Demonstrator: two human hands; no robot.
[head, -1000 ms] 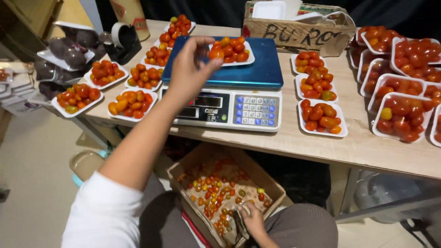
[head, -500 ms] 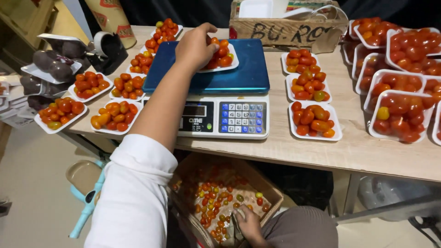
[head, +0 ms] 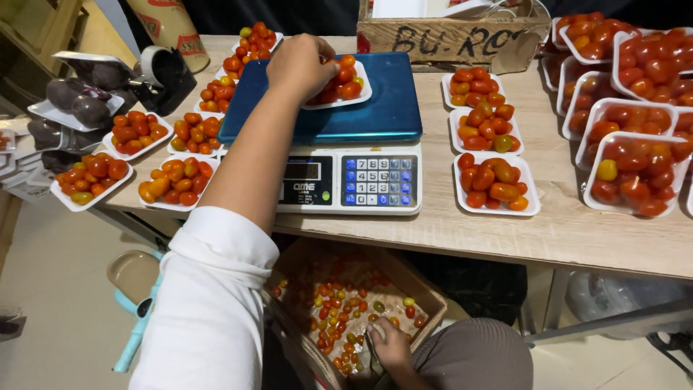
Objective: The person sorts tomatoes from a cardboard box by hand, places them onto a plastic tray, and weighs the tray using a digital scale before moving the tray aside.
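Note:
My left hand (head: 299, 65) reaches over a white tray of cherry tomatoes (head: 345, 81) that sits on the blue platform of a weighing scale (head: 339, 152); its fingers curl down onto the tomatoes at the tray's left side. Whether it grips one I cannot tell. My right hand (head: 390, 345) is down below the table edge, resting among loose cherry tomatoes in a cardboard box (head: 433, 292) on my lap, fingers bent into the pile.
Filled white trays of tomatoes stand left (head: 179, 182) and right (head: 494, 184) of the scale. Clear plastic punnets of tomatoes (head: 632, 173) crowd the right end. A wooden crate (head: 451, 36) stands behind the scale. Wrapped dark aubergines (head: 79, 101) lie at the far left.
My left hand has moved from above the scale down onto the tray of tomatoes. My right hand has stayed in the box.

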